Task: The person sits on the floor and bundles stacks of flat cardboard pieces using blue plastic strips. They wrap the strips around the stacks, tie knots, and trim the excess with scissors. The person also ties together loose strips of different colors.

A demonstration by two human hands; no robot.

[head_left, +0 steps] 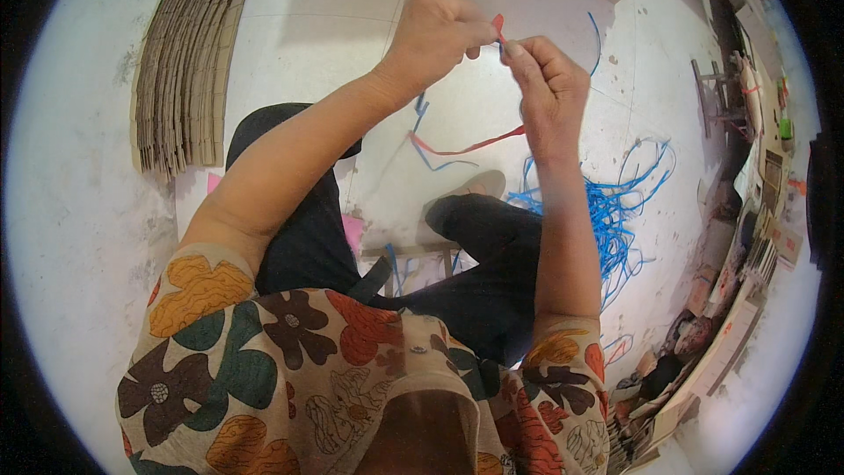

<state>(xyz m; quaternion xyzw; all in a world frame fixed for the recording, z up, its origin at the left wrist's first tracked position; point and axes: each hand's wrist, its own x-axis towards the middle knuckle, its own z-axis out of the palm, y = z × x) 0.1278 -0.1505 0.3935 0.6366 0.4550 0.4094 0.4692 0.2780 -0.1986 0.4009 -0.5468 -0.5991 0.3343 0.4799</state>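
Note:
Both my hands are raised in front of me, close together. My left hand [437, 32] pinches the top end of a thin red strip [498, 23] between thumb and fingers. My right hand [547, 88] grips the same red strip lower down; the strip's loose end [466, 148] trails out to the left below my right palm, next to a thin blue strip [422, 114] hanging from my hands. I sit with my legs in black trousers [475, 251] stretched over a pale floor.
A heap of blue strips [607, 211] lies on the floor at my right. A fanned stack of flat brown cardboard sheets [185, 70] lies at the upper left. Cluttered boxes and papers [730, 299] line the right edge.

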